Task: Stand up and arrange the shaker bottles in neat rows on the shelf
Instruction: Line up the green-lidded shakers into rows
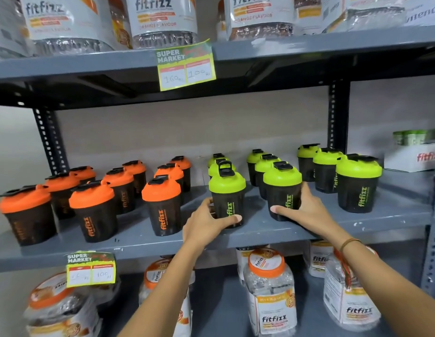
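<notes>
Black shaker bottles stand upright in rows on the grey middle shelf (260,233). Orange-lidded ones (161,205) fill the left half, green-lidded ones (358,184) the right half. My left hand (206,226) is wrapped around the base of a front green-lidded bottle (227,190). My right hand (306,210) grips the lower body of the green-lidded bottle beside it (282,181). Both bottles rest on the shelf near its front edge.
Large fitfizz jars (270,293) crowd the shelf below and the shelf above (163,18). Yellow price tags (186,65) hang from the shelf edges. A white fitfizz box (412,158) sits at the far right. Perforated uprights frame the shelf.
</notes>
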The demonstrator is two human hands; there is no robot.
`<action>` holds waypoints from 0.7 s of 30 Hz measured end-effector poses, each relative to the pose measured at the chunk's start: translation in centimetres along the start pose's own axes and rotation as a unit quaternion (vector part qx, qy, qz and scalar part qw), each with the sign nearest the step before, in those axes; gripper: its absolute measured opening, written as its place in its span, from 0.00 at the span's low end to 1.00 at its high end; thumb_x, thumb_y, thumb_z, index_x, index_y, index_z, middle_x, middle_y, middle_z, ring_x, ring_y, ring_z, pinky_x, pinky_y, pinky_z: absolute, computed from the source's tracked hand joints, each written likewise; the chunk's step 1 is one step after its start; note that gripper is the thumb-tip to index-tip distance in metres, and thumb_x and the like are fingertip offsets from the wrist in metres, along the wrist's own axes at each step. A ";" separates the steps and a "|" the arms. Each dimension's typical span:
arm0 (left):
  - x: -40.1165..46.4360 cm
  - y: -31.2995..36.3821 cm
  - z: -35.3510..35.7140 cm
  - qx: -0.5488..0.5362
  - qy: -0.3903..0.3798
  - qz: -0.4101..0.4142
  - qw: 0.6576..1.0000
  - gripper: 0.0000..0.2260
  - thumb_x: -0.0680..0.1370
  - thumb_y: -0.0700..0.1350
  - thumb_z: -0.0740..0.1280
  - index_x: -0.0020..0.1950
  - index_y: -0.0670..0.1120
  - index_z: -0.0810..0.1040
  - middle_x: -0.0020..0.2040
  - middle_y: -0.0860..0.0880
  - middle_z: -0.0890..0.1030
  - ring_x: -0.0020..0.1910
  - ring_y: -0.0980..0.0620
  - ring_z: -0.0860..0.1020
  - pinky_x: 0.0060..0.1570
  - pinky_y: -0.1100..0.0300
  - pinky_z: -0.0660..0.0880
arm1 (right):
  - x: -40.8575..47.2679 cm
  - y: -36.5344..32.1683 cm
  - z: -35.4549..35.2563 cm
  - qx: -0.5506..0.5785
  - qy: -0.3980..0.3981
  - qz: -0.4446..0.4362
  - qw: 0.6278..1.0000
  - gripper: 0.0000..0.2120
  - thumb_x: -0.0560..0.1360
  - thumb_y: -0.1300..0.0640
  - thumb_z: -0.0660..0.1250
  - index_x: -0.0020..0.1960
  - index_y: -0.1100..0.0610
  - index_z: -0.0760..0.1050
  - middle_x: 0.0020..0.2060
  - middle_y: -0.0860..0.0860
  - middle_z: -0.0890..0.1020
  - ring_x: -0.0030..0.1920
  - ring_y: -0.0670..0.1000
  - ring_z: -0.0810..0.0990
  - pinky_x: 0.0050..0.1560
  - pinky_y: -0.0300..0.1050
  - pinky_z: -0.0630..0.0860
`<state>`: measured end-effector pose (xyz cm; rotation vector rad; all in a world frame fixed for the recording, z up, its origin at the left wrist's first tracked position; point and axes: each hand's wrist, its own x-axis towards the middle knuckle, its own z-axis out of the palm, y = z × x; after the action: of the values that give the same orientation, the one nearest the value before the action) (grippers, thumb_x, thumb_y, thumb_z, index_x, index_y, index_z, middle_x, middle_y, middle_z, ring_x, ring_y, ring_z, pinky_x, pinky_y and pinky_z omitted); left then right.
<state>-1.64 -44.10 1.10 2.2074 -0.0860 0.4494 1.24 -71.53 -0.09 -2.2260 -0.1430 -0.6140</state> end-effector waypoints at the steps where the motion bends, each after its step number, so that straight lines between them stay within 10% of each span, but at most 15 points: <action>1: 0.1 -0.1 0.0 -0.001 0.001 0.002 1.000 0.32 0.53 0.73 0.72 0.53 0.66 0.72 0.51 0.64 0.82 0.54 0.58 0.81 0.56 0.51 0.76 | -0.1 0.0 0.1 -0.007 0.002 0.000 1.000 0.49 0.55 0.21 0.70 0.68 0.42 0.58 0.64 0.49 0.78 0.63 0.55 0.77 0.60 0.58 0.76; 7: -0.5 -0.1 0.2 -0.048 0.029 0.028 0.998 0.46 0.55 0.73 0.74 0.69 0.59 0.64 0.65 0.60 0.76 0.62 0.57 0.76 0.60 0.53 0.74 | -0.7 -0.2 -0.6 0.044 0.015 -0.024 0.999 0.51 0.57 0.22 0.71 0.71 0.41 0.57 0.67 0.45 0.75 0.65 0.50 0.75 0.64 0.56 0.73; 12: -4.6 1.4 2.9 -0.090 0.292 0.250 0.919 0.22 0.71 0.58 0.73 0.60 0.56 0.70 0.51 0.63 0.70 0.52 0.60 0.74 0.52 0.53 0.75 | -2.8 0.9 -2.8 0.112 0.316 -0.099 0.937 0.32 0.68 0.34 0.70 0.66 0.48 0.69 0.55 0.47 0.75 0.54 0.50 0.76 0.50 0.45 0.76; 16: -8.1 4.9 8.1 -0.057 0.079 0.335 0.937 0.27 0.74 0.57 0.68 0.71 0.57 0.65 0.67 0.64 0.68 0.68 0.65 0.67 0.66 0.66 0.67 | -2.5 3.5 -6.0 0.036 0.438 -0.062 0.896 0.35 0.69 0.41 0.74 0.68 0.55 0.65 0.60 0.53 0.70 0.61 0.57 0.70 0.63 0.61 0.70; 19: -7.2 6.6 10.5 -0.015 -0.031 0.214 0.976 0.48 0.72 0.62 0.67 0.79 0.53 0.39 0.80 0.57 0.46 0.78 0.60 0.49 0.74 0.61 0.55 | -1.4 5.4 -8.3 0.013 0.357 0.005 0.934 0.45 0.66 0.38 0.76 0.72 0.56 0.60 0.68 0.58 0.69 0.69 0.59 0.68 0.69 0.61 0.66; 21: -5.5 7.3 10.8 -0.012 -0.037 0.156 0.987 0.52 0.71 0.61 0.70 0.78 0.50 0.35 0.81 0.52 0.45 0.78 0.50 0.54 0.72 0.53 0.60 | -0.7 6.9 -9.7 0.011 0.264 0.044 0.963 0.50 0.63 0.37 0.78 0.74 0.55 0.58 0.71 0.56 0.71 0.70 0.59 0.71 0.69 0.59 0.69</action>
<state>-5.26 -57.53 -1.48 2.1931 -0.4805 0.5339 -1.08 -83.21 0.29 -1.9592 0.2210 -1.1225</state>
